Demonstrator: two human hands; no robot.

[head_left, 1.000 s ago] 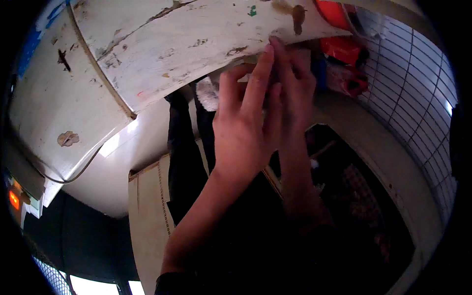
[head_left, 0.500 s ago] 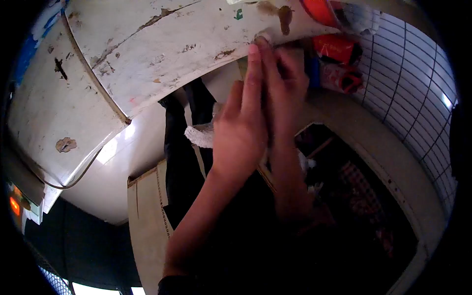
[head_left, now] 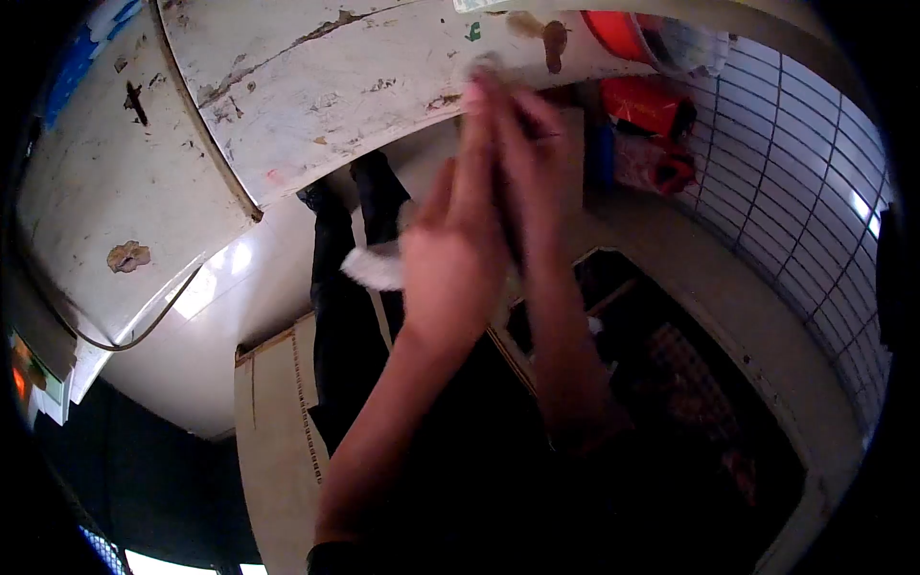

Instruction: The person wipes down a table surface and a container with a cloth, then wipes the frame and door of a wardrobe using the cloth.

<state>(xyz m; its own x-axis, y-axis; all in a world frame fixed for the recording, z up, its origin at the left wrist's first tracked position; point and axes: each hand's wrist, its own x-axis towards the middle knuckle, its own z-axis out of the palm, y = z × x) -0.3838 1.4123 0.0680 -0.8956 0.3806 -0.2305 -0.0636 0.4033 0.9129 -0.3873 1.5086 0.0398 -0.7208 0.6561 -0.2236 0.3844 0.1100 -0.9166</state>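
My left hand (head_left: 450, 254) and my right hand (head_left: 537, 172) are pressed close together in front of me, near the table's edge. Both sets of fingers are closed and come to a point at the top, blurred by motion. At the fingertips is a small pale, whitish bit (head_left: 487, 65), too smeared to name. From beneath my left palm juts a white, soft-looking piece of fabric (head_left: 374, 268). The hand hides the rest of it, so I cannot tell whether it is gripped or lies behind.
A worn, stained white tabletop (head_left: 316, 105) spans the upper left. Right of it are a red-rimmed clear container (head_left: 623, 38), a red packet (head_left: 647, 105) and a wire grid (head_left: 786, 153). Below, an open box (head_left: 690, 383) holds dark cloth; a cardboard panel (head_left: 273, 431) stands lower left.
Both hands have shifted slightly left and up together, still pressed close. The view has moved a little too. The white fabric still pokes out beside my left hand.
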